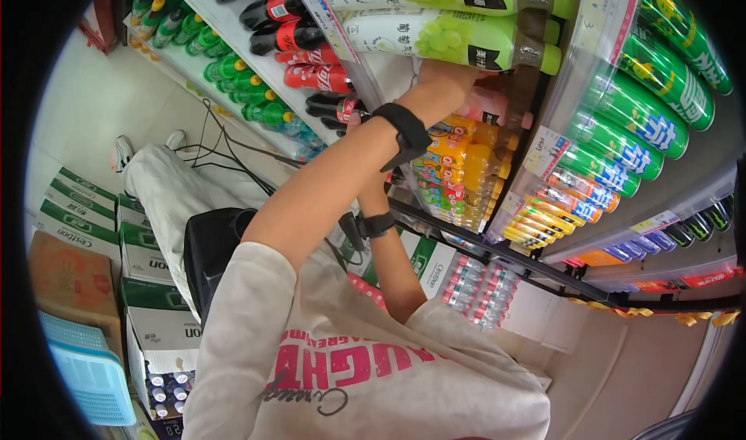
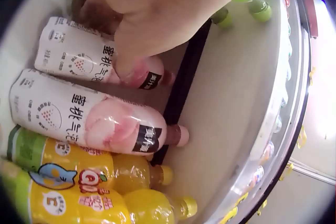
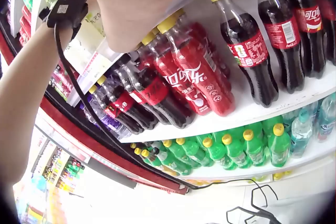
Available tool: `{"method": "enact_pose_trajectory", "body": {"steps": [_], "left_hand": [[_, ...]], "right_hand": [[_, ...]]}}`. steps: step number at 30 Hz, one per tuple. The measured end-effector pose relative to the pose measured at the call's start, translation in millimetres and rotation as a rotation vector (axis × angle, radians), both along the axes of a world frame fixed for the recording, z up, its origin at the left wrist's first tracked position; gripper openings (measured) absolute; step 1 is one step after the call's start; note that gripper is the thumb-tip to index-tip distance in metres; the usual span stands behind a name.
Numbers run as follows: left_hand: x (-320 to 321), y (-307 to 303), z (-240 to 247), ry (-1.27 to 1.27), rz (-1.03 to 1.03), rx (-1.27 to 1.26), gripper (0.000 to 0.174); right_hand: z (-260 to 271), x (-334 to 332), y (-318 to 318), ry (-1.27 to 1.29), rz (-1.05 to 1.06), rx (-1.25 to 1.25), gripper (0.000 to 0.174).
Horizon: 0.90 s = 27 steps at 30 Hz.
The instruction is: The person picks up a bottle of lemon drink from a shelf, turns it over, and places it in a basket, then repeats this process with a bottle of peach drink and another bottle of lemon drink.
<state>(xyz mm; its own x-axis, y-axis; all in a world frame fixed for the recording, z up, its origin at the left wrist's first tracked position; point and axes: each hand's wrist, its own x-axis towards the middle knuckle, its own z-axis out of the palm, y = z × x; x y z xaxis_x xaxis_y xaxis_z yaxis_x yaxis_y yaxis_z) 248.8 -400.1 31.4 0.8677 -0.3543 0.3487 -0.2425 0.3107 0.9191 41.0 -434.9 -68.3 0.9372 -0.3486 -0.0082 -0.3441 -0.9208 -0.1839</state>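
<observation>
My left hand (image 2: 152, 9) reaches in among the drinks lying on a shelf. It grips a peach drink bottle (image 2: 68, 51) with a white label, the thumb across the label and the fingers over its far side. Another peach bottle (image 2: 118, 124) lies beside it, then yellow Qoo bottles (image 2: 79, 198). In the head view, green grape drink bottles (image 1: 466, 40) partly cover this hand. My right hand (image 3: 147, 9) is by the shelf of cola bottles (image 3: 194, 72). Its fingers are hidden, so I cannot tell whether it holds anything.
Green cans (image 1: 622, 129) line the shelf to the right. Green soda bottles (image 3: 236, 148) stand below the cola. Cestbon cartons (image 1: 74, 207) and a blue basket (image 1: 89, 370) are on the floor side. A black cable (image 3: 79, 85) trails from the left wrist strap.
</observation>
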Motion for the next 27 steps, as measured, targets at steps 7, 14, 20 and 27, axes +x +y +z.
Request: {"method": "enact_pose_trajectory", "body": {"steps": [7, 14, 20, 27], "left_hand": [[17.7, -5.0, -15.6, 0.082, -0.288, -0.08, 0.033], [24.4, -0.9, -25.8, 0.124, -0.426, -0.114, 0.033], [26.5, -5.4, -21.8, 0.141, -0.443, -0.107, 0.033], [25.3, -6.2, -20.4, 0.153, -0.446, -0.097, 0.033]], "right_hand": [[10.6, 13.8, 41.0, -0.436, -0.136, 0.212, 0.07], [26.8, 28.4, 47.3, -0.297, -0.155, 0.013, 0.071], [15.7, 26.1, 36.4, -0.348, -0.121, -0.031, 0.069], [19.9, 28.1, 42.6, -0.226, -0.144, -0.212, 0.068]]}}
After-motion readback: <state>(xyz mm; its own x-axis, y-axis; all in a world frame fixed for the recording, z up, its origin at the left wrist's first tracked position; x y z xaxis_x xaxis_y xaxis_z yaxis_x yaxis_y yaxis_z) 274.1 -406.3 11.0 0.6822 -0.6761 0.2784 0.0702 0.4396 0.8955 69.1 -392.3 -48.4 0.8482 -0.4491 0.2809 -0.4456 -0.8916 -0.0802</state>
